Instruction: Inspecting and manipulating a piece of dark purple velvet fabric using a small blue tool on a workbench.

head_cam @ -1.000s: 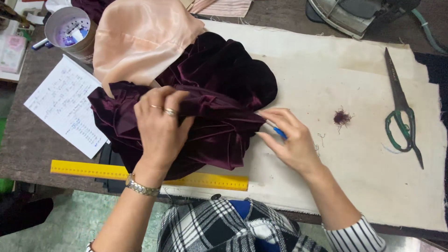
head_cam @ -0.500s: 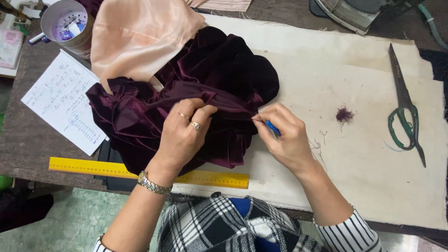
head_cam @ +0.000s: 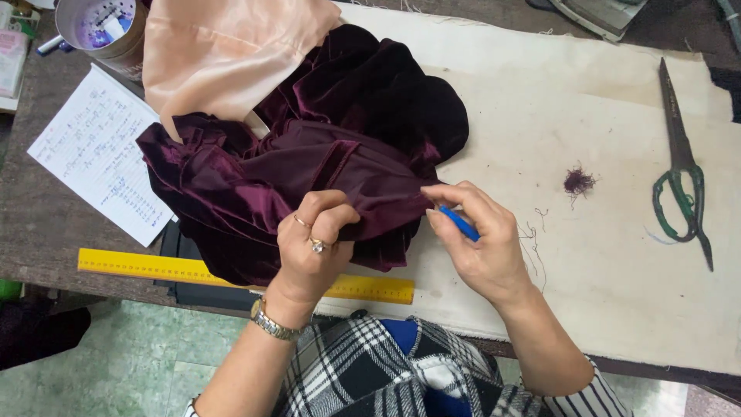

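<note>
The dark burgundy velvet garment point(head_cam: 309, 147) lies bunched in soft folds at the near left of the pressing pad, its lower edge spilling over a yellow ruler point(head_cam: 154, 268). It looks limp and fairly thick, with a plush pile that would likely slide against itself and bruise under hard pressure, so a seam or folded edge seems the safest place to grip. The left hand point(head_cam: 312, 251), wearing 2 rings and a wristwatch, is curled closed with a fold of the velvet pinched between thumb and fingers. The right hand point(head_cam: 478, 243) pinches a small blue tool point(head_cam: 460, 223), probably a seam ripper, its tip at the velvet's edge just beside the left hand's fold.

A peach satin piece point(head_cam: 224, 54), likely slippery and light, overlaps the garment's far side. A tuft of burgundy threads point(head_cam: 577, 181) and loose strands lie on the cream padded cloth point(head_cam: 602, 293) covering the table. Well apart on the right rest long green-handled tailor's shears point(head_cam: 681, 177). To the left are a handwritten sheet of paper point(head_cam: 96, 150) and a round tin point(head_cam: 104, 27) of small items on the worn dark tabletop. A green tiled floor point(head_cam: 131, 363) shows below.
</note>
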